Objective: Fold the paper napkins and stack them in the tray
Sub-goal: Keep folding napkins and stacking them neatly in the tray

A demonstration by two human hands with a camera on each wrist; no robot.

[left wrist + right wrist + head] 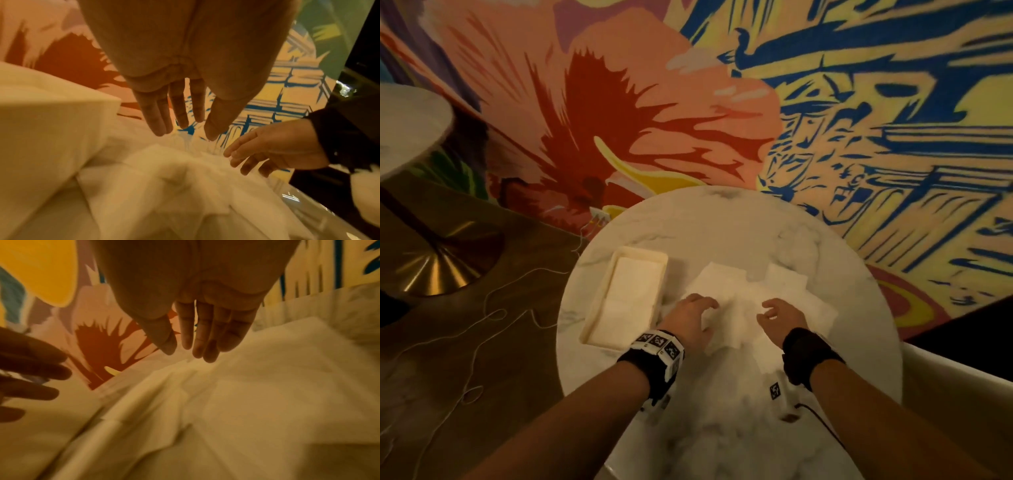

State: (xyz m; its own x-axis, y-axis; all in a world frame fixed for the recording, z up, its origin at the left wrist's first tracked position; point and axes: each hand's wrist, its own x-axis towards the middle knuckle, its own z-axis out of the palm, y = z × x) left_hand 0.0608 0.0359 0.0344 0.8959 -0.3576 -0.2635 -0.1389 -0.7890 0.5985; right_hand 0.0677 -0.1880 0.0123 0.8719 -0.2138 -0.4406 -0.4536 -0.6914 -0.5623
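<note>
- Now we hover our left hand point(693, 317) and right hand point(779, 317), fingers relaxed, gripping nothing.
- Just beneath our fingertips lie loose napkins point(736, 291); we should pinch one sheet only.

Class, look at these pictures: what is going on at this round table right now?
A person is folding paper napkins. Both hands, the left hand and right hand, reach with relaxed fingers over a loose pile of white napkins on the marble table; neither has a grip on one yet. The cream tray, left of the pile, already holds folded napkins.
</note>
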